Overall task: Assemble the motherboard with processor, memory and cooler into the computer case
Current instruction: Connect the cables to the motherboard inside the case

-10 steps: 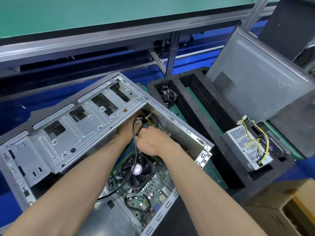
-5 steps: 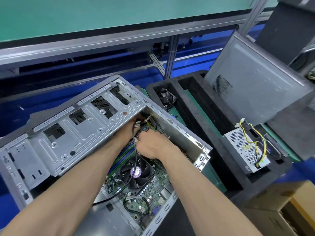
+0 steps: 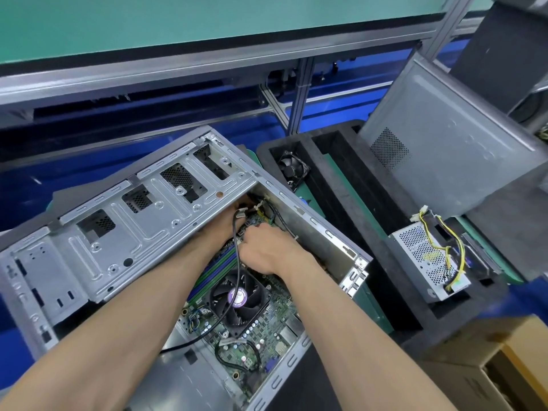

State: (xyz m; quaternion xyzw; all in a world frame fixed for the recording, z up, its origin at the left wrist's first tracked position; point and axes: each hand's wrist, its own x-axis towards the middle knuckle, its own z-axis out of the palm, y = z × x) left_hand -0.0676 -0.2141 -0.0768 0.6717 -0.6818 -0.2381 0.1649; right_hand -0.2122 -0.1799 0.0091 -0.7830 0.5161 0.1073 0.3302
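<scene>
Over the last second little was changed: the motherboard [image 3: 261, 327] was kept seated inside the computer case [image 3: 124, 247], the right hand [image 3: 267, 250] was still curled at its far corner, what it held could not be told, and the left hand [image 3: 228, 223] stayed half hidden beneath the drive cage [image 3: 166, 215], so cable connection was judged ongoing

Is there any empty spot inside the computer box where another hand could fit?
Free: the bare metal floor of the case below the motherboard, beside the black cable. Crowded: the far corner under the drive cage, where the left hand and right hand work among wires, and around the cooler fan.
</scene>
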